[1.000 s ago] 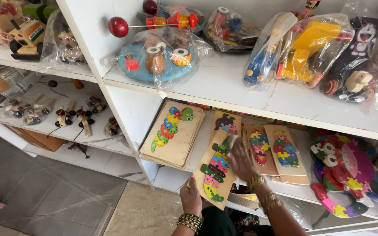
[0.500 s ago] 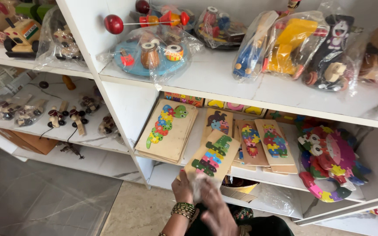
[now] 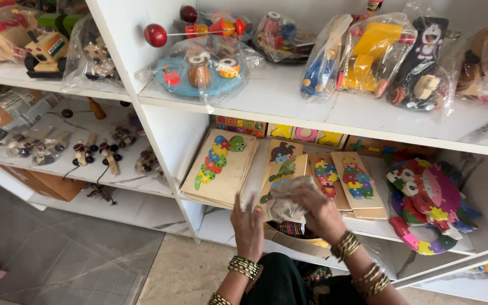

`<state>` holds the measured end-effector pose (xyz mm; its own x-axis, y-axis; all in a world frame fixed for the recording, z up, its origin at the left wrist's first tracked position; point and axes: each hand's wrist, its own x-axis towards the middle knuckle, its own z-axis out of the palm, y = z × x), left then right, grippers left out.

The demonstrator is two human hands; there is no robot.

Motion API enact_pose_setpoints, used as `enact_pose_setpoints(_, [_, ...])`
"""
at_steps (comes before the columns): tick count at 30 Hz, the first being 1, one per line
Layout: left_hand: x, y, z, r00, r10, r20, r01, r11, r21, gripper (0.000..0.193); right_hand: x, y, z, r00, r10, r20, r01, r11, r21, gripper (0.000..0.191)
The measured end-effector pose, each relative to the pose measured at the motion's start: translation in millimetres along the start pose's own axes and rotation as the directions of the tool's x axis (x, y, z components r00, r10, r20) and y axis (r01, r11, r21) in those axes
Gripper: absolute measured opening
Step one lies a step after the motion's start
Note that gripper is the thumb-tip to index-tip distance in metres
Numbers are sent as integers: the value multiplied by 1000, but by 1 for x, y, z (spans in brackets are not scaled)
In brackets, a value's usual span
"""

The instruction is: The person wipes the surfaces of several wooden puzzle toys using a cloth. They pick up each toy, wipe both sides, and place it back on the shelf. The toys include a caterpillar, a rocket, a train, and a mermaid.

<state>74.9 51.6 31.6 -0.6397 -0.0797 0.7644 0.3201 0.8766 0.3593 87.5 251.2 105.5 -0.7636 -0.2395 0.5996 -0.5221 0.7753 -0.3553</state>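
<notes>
Lower centre of frame: right hand [image 3: 320,212] bunches a grey cloth [image 3: 285,199] against the wooden puzzle board [image 3: 280,172]; left hand [image 3: 248,225], fingers flat, steadies its lower edge. Wiping step seems underway; next calls for firm support under the board.

Both forearms are bare of sleeves. Stacked gold bangles ring the wrist of the left hand [image 3: 248,226] and the right hand [image 3: 322,213]. Dark green clothing shows below them.

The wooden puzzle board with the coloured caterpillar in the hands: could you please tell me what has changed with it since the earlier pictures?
The right hand now presses a crumpled pale cloth onto the tilted wooden caterpillar puzzle board; earlier it lay bare. The left hand has risen beside it. The shelf toys stayed put.
</notes>
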Motion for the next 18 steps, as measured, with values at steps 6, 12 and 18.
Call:
enact_pose_setpoints(6, [17,4,-31,944,83,319,192,649,-736,39,22,35,-10,989,-145,-19,146,979,139,36])
enact_pose_setpoints(12, [2,-14,-1,837,-301,456,545,386,-744,39,5,63,54,829,559,-1,-510,757,409,29])
enact_pose_setpoints(18, [-27,-41,38,931,-74,358,302,-397,-866,33,-40,-53,125,996,54,67,-78,895,440,69])
